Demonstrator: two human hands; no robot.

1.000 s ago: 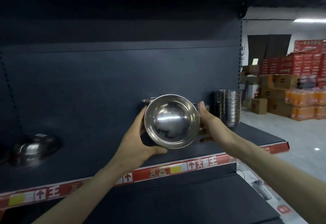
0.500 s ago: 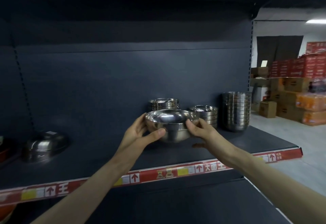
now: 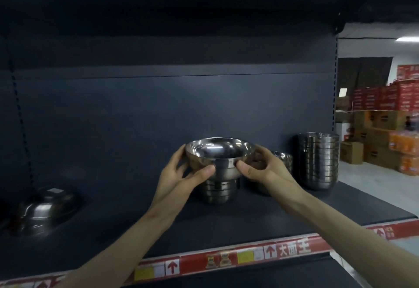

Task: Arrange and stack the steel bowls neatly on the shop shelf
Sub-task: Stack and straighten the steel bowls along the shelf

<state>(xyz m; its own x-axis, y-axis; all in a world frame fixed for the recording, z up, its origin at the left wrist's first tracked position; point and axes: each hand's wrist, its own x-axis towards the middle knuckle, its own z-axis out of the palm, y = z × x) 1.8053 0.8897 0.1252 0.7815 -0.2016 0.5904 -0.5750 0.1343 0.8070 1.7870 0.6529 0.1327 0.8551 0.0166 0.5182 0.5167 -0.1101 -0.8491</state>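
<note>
You grip the steel bowl [image 3: 217, 154] upright with both hands, the left hand [image 3: 181, 174] and the right hand [image 3: 265, 170] each with fingers [image 3: 204, 171] curled round its wall from one side, so both are equally near to it. The bowl now stands straight above the short stack [image 3: 218, 191] at the middle of the shelf [image 3: 226, 224], toward the back edge, and its base seems to enter the top of that stack. Half a second ago you held it in front of this stack, nearer the front edge.
</note>
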